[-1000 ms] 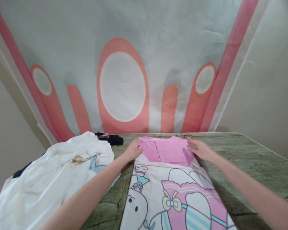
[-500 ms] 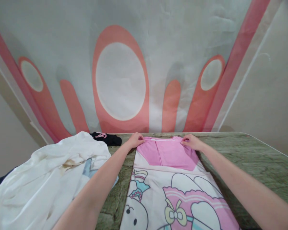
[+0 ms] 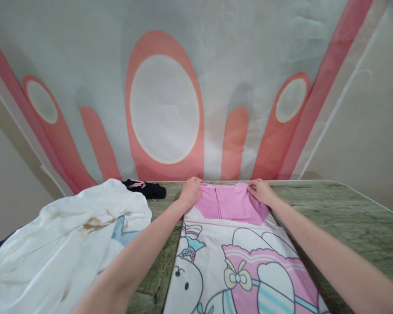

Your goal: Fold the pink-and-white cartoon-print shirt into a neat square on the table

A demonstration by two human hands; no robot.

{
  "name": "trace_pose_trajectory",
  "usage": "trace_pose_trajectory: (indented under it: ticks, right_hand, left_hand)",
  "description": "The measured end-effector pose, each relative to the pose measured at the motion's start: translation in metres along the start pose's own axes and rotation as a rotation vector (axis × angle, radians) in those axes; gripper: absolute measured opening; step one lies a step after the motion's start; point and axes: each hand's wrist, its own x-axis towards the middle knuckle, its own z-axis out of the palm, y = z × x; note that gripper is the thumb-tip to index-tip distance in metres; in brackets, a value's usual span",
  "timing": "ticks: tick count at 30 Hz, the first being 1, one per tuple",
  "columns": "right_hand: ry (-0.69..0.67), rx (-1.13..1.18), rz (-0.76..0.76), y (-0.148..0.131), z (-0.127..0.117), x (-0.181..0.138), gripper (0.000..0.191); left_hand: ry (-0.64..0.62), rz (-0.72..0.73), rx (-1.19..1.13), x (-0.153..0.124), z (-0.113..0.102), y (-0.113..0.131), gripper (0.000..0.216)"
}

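Observation:
A white shirt with pink shoulders and a cartoon print [image 3: 212, 257] lies flat on the wood-grain table, its neckline at the far edge. My left hand [image 3: 192, 191] grips the left side of the pink neck area, fingers closed on the cloth. On the opposite side, my right hand [image 3: 260, 190] pinches the right shoulder of the same shirt. Between the two hands the pink part is stretched fairly smooth. The shirt's lower end runs out of view at the bottom.
Left of the shirt is a large heap of white clothing [image 3: 68, 231] with a light-blue patch. Behind it lies a folded black garment [image 3: 150, 190] with a pink detail. The wood-grain table [image 3: 347, 222] reaches a wall covering [image 3: 212, 87] with red-pink shapes.
The shirt's collar has shifted slightly away from me, toward the table's far edge. My left hand has moved a little right and farther away; my right hand has barely moved.

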Motion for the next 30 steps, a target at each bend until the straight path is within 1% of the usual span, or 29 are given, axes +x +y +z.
trace_pose_trajectory:
  ticks: [3, 4, 7, 9, 13, 17, 19, 22, 25, 28, 30]
  right_hand:
    - [0.019, -0.007, -0.091, -0.019, 0.000, -0.004, 0.018]
    - [0.010, 0.002, -0.126, -0.026, 0.002, -0.004, 0.018]
    - [-0.041, 0.049, -0.196, -0.048, 0.009, 0.001, 0.018]
    - [-0.064, 0.081, -0.224, -0.062, 0.017, 0.007, 0.018]
    - [-0.081, 0.138, -0.247, -0.081, 0.036, 0.018, 0.020]
    - [-0.076, 0.169, -0.229, -0.088, 0.047, 0.024, 0.010]
    - [-0.045, 0.177, -0.214, -0.089, 0.049, 0.025, 0.011]
    - [0.017, 0.186, -0.186, -0.090, 0.051, 0.024, 0.016]
    - [0.019, 0.197, -0.181, -0.092, 0.053, 0.022, 0.014]
    - [0.017, 0.214, -0.183, -0.096, 0.051, 0.019, 0.015]
    - [0.021, 0.228, -0.189, -0.102, 0.046, 0.014, 0.017]
  left_hand:
    - [-0.083, 0.147, -0.056, -0.023, -0.001, 0.037, 0.018]
    - [-0.122, 0.173, -0.077, -0.031, -0.002, 0.048, 0.015]
    - [-0.225, 0.140, -0.123, -0.050, -0.007, 0.074, 0.019]
    - [-0.266, 0.092, -0.144, -0.060, -0.011, 0.083, 0.024]
    - [-0.266, 0.044, -0.112, -0.076, -0.016, 0.087, 0.030]
    - [-0.255, 0.031, -0.074, -0.086, -0.017, 0.086, 0.029]
    - [-0.255, 0.074, -0.097, -0.088, -0.018, 0.087, 0.023]
    - [-0.275, 0.210, -0.159, -0.091, -0.020, 0.089, 0.011]
    - [-0.298, 0.293, -0.157, -0.093, -0.024, 0.091, 0.017]
    - [-0.306, 0.331, -0.145, -0.095, -0.029, 0.091, 0.020]
    - [-0.313, 0.348, -0.162, -0.094, -0.033, 0.090, 0.025]
